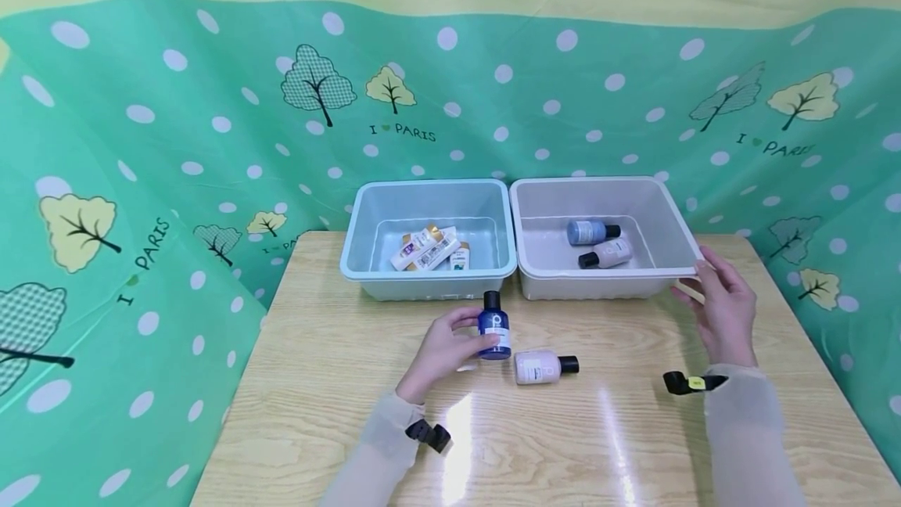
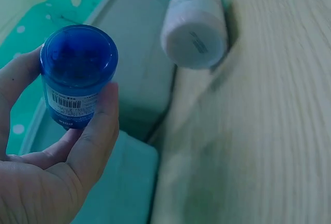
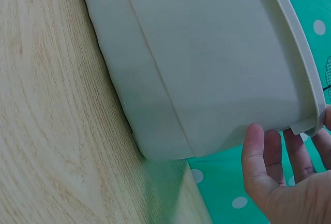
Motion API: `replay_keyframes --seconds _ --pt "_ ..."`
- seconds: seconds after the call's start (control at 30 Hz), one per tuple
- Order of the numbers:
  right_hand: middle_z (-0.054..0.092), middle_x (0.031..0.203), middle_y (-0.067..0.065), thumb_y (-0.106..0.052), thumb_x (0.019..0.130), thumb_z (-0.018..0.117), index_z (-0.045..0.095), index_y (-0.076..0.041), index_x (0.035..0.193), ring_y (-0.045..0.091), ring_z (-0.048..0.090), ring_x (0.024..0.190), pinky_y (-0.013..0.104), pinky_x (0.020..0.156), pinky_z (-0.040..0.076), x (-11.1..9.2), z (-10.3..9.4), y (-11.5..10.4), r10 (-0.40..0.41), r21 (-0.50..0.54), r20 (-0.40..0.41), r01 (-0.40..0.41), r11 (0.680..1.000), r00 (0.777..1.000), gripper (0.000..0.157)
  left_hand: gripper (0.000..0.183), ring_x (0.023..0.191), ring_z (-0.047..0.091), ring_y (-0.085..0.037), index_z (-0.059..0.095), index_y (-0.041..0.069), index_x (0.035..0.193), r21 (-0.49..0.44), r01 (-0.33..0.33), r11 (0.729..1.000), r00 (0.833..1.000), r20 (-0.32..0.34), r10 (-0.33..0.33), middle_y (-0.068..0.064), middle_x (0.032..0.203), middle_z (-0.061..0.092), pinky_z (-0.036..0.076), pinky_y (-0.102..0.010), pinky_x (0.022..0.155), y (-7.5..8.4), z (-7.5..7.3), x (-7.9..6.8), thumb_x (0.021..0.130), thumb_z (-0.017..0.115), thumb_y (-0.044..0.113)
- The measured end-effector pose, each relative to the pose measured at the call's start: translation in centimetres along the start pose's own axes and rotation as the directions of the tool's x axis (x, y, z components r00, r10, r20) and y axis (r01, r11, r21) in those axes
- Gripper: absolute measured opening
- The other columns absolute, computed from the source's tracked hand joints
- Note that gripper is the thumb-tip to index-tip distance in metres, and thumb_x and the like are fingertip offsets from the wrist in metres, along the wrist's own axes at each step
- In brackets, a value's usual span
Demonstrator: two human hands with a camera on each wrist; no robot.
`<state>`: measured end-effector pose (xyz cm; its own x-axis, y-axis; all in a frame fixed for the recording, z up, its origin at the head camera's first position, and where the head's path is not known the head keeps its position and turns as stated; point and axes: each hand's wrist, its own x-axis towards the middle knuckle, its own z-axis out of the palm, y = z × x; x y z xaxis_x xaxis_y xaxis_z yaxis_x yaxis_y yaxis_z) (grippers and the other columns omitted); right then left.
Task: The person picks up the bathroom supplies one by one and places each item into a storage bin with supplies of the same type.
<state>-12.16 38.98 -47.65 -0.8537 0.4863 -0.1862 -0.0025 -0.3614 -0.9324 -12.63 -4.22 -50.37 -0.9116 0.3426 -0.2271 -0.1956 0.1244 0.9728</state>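
Note:
My left hand [image 1: 446, 346] holds a dark blue bottle [image 1: 495, 333] with a black cap, upright, between thumb and fingers. In the left wrist view the bottle's blue base [image 2: 78, 56] faces the camera. Just right of it a pale pink bottle [image 1: 538, 367] with a black cap lies on its side on the table. At the near right corner of the grey bin [image 1: 598, 274], my right hand [image 1: 725, 303] grips the rim, with fingers under the edge in the right wrist view. Inside that bin lie a light blue bottle [image 1: 586, 232] and another pinkish bottle [image 1: 612, 253].
A light blue bin [image 1: 429, 276] stands against the grey one on its left, with several small white bottles [image 1: 425, 247] in it. Both bins sit at the back of the wooden table [image 1: 317, 390], before a green dotted curtain [image 1: 232, 131]. Something small and white [image 1: 466, 367] is partly hidden by my left hand.

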Motion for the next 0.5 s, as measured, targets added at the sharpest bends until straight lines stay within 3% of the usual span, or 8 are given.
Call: replay_keyframes --seconds 0.27,0.5 --pt "0.053 0.135 0.001 -0.026 0.093 0.073 0.058 -0.017 0.143 0.019 0.064 0.101 0.035 0.08 0.058 0.1 -0.1 0.0 0.004 0.009 0.011 -0.004 1.0 1.0 0.053 0.065 0.099 0.068 -0.028 0.055 0.005 0.138 -0.066 -0.064 0.996 0.994 0.082 0.069 -0.019 0.131 0.058 0.058 -0.036 0.083 3.4 0.6 0.0 0.082 0.084 0.018" --pt "0.055 0.132 0.002 -0.024 0.091 0.075 0.059 -0.015 0.141 0.019 0.066 0.097 0.036 0.079 0.058 0.0 -0.1 0.0 -0.002 0.042 0.022 0.001 0.999 1.0 0.054 0.068 0.101 0.068 -0.029 0.053 0.004 0.14 -0.06 -0.139 0.988 0.981 0.126 0.146 -0.017 0.131 0.058 0.058 -0.038 0.084 7.6 0.9 2.1 0.082 0.084 0.017"
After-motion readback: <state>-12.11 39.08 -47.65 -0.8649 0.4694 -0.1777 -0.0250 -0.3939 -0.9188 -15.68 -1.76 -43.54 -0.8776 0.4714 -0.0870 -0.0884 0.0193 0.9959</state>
